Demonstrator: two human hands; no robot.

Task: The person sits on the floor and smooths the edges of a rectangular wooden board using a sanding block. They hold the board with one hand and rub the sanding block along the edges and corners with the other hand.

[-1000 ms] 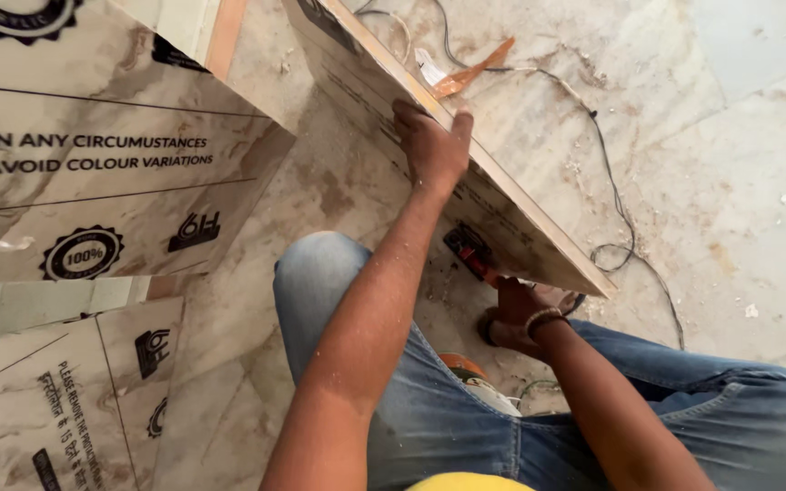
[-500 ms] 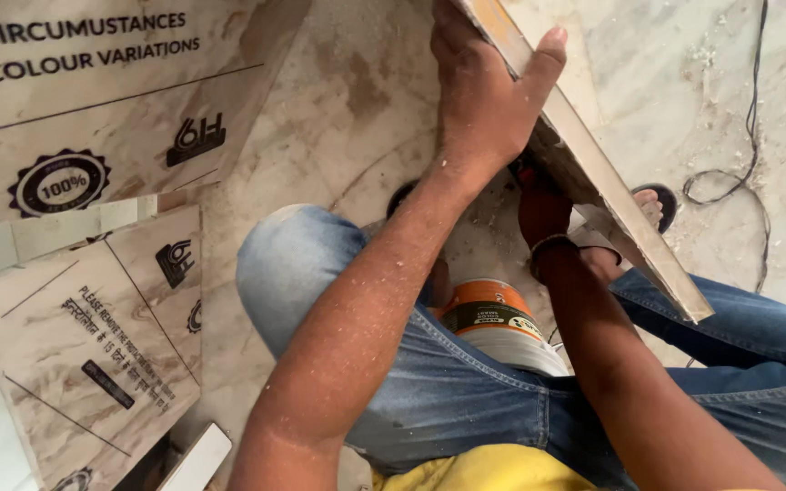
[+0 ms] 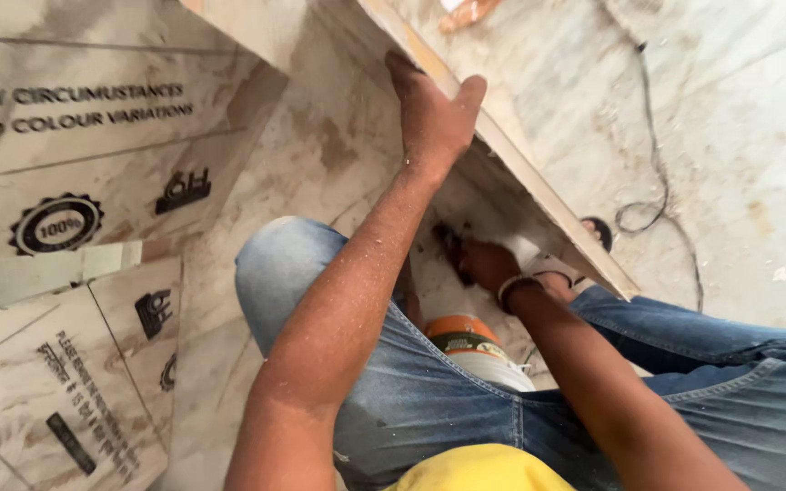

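Left hand (image 3: pixel 434 114) grips tile (image 3: pixel 539 195) edge — right hand (image 3: pixel 484 264) beneath.

I am seeing the person wearing faded blue jeans (image 3: pixel 429 400), a yellow shirt (image 3: pixel 479 468), bare dusty forearms, and a dark band (image 3: pixel 513 288) on the right wrist.

The tile (image 3: pixel 539 195) looks ceramic, its edge matt and pale; the floor (image 3: pixel 739 164) is glossy marble, dusty and smeared. The jeans (image 3: pixel 429 400) are faded denim; the tub (image 3: pixel 475 350) seems smooth plastic.
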